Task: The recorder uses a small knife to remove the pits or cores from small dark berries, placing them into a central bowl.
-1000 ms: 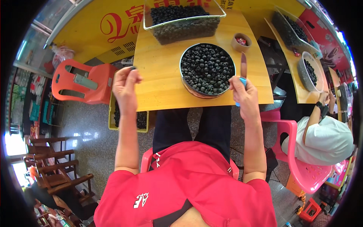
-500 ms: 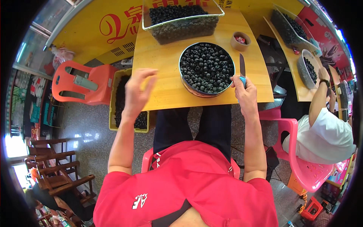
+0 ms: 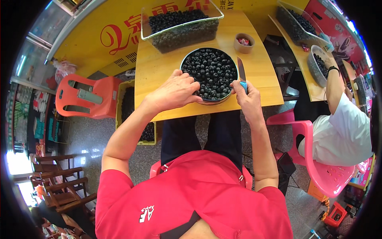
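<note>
Yellow-brown wood runs up the middle, and this table carries plenty: a big clear tub at the far end, heaped and dark inside, then the round tin at the near edge, loaded as well. Here's the left hand, fingers curled in at the tin's left rim; the tips are partly hidden, so whether they grip anything, I cannot tell. Over to the right hand, closed round the blue handle of the knife, blade pointing away from the body, just beside the right rim. Good angle, I'd say: that edge wants to be well clear of the left fingers. And smallest, the round dark fruits filling the tin: a light pinch, one at a time, should spare them bruises.
</note>
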The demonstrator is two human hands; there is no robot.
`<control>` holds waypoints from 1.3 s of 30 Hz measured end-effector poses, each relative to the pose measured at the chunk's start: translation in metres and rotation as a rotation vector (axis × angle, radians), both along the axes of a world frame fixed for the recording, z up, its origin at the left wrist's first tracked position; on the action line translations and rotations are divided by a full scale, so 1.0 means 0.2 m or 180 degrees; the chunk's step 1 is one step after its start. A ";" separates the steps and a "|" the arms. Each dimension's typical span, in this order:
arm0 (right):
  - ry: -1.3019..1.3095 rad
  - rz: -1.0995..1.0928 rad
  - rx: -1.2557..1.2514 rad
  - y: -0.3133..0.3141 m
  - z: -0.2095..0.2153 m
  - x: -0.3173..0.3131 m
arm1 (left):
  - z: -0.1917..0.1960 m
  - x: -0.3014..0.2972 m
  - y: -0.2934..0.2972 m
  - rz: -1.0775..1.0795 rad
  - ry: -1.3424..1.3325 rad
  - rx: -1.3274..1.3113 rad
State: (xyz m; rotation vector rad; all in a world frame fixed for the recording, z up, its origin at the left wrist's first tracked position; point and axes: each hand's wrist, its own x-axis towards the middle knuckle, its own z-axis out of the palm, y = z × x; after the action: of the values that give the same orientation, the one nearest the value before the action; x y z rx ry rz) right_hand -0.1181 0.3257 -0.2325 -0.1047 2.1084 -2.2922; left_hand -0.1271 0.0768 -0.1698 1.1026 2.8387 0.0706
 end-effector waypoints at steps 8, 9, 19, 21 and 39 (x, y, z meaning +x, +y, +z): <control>0.0026 0.0008 0.0085 -0.01 0.02 0.01 | -0.09 -0.04 -0.05 -0.0338 -0.0656 0.1212; 0.0040 0.0017 0.0102 -0.01 0.03 0.02 | -0.09 -0.04 -0.05 -0.0338 -0.0654 0.1213; -0.0010 0.0121 0.0105 -0.05 0.04 0.04 | -0.10 -0.04 0.01 -0.0038 -0.1134 0.1376; 0.0098 0.0193 0.0204 -0.06 0.02 0.05 | -0.10 -0.03 0.02 -0.0160 -0.1107 0.1524; 0.0023 0.0262 0.0288 -0.10 0.02 0.12 | -0.13 -0.11 0.02 0.0136 -0.2135 0.2133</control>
State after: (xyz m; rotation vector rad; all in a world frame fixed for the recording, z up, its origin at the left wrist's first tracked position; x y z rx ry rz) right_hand -0.0932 0.3062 -0.2291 -0.1942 2.1642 -2.1513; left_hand -0.1499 0.0799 -0.1967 0.8558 2.2401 1.2095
